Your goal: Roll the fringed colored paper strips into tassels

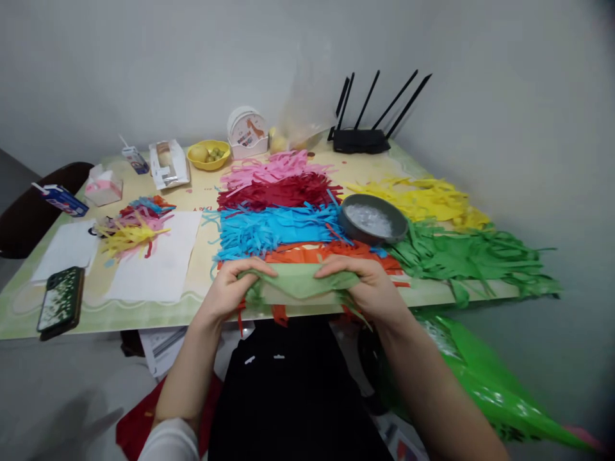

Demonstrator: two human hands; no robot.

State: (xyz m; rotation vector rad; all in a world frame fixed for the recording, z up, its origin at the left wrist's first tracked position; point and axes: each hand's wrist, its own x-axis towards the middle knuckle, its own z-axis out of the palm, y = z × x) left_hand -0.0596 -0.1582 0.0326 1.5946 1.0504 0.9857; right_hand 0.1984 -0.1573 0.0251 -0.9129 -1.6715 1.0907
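Note:
Both hands grip a strip of light green fringed paper (300, 280) at the table's near edge. My left hand (234, 286) pinches its left end, fingers closed over the top. My right hand (365, 283) pinches the right end the same way. Under and beyond the strip lie rows of fringed paper: orange (317, 251), blue (269, 229), dark red (281, 190) and pink (273, 168). A grey bowl (372, 219) with white paste stands just beyond my right hand.
Green fringes (473, 259) and yellow fringes (423, 195) lie at the right. White sheets (161, 266) with a small mixed fringe bundle (134, 225), a phone (61, 301), drink cartons, a tissue pack, a yellow fruit bowl (208, 154) and a router (360, 137) fill the left and back. A green bag (485, 378) hangs below.

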